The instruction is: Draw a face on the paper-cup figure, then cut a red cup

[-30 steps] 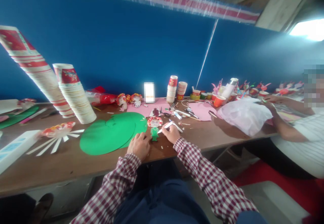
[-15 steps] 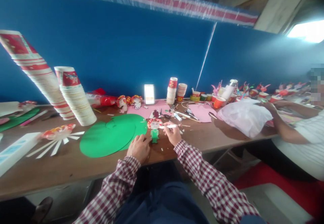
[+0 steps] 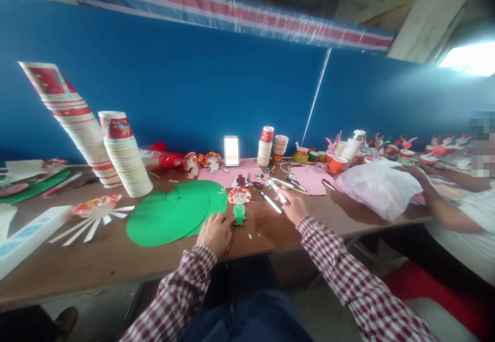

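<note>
A small paper figure (image 3: 239,210) lies on the table, with a red-and-yellow ruffled head, a drawn face and a green body. Beside its lower left edge, my left hand (image 3: 215,234) rests palm down, fingers loosely stretched on the tabletop. To the right of the figure, my right hand (image 3: 294,208) has its fingers closed around the end of a slim white tube (image 3: 277,188). A white marker (image 3: 271,202) lies on the table just left of that hand. Large green paper rounds (image 3: 174,213) lie left of my left hand.
Tall paper cup stacks (image 3: 127,164) lean at the left, near a ruffled piece with white strips (image 3: 95,210). Pink sheets (image 3: 309,177), scissors and pens lie behind my hands. A white plastic bag (image 3: 381,190) sits at right, near another person's arm (image 3: 441,205).
My right hand has moved right, away from the paper figure. The white marker it held now lies on the table, and the hand has taken hold of the white tube. My left hand stays put.
</note>
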Available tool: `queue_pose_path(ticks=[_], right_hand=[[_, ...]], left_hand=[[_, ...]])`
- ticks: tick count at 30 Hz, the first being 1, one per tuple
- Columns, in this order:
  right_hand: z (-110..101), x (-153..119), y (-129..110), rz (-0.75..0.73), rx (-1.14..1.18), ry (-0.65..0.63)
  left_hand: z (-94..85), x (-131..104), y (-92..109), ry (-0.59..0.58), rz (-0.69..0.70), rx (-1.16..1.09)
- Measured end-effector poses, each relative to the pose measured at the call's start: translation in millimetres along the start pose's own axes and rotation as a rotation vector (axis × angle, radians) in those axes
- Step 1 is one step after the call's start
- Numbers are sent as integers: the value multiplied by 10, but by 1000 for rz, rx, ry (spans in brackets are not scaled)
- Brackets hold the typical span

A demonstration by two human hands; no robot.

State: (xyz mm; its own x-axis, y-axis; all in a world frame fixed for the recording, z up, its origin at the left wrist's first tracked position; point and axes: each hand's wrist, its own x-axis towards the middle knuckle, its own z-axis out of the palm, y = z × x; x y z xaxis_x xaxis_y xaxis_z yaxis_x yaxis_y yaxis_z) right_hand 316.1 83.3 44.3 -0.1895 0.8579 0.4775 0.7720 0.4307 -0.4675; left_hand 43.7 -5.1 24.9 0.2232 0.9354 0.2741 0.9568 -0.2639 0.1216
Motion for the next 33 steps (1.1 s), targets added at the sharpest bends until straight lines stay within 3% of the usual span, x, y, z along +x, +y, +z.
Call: queue_pose_path(ticks=[7, 16, 21, 27, 33], right_hand=[[-163, 63, 252, -132, -459, -250], [-135, 42, 260, -116, -593, -363], [-189, 69, 207, -90, -574, -385], [-224, 176, 32, -9, -451, -299], [55, 266, -392, 6, -172, -289]], left_hand=[[22, 0, -16, 4, 0, -4], [2, 2, -8, 7, -8, -40], [-1, -1, -7, 11, -3, -39], [14, 5, -7, 6, -7, -31], [3, 29, -31, 55, 21, -161]])
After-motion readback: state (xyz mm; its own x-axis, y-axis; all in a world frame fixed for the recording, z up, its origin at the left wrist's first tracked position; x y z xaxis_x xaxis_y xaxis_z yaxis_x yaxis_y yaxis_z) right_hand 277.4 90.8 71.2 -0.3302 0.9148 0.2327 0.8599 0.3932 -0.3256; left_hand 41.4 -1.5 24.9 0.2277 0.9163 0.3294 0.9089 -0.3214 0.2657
